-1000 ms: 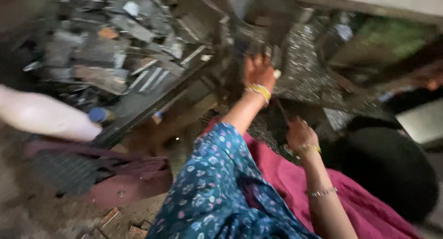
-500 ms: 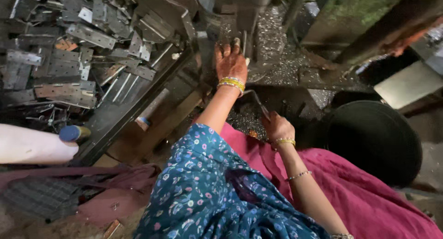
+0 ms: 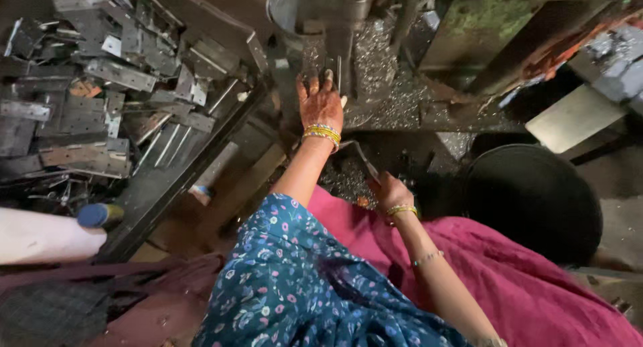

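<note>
Dim workshop surroundings frame a dark machine (image 3: 321,12) whose worktop (image 3: 402,106) is strewn with bright metal shavings (image 3: 375,59). Left of it a big heap of cut metal plates (image 3: 100,86) lies piled, which suggests much stock lies within reach, though finished and raw pieces cannot be told apart. At the machine's column the left hand (image 3: 320,100) lies flat, fingers spread, pressing on a small workpiece I cannot make out. Lower down, the right hand (image 3: 388,189) is clenched around a thin metal lever (image 3: 362,156).
</note>
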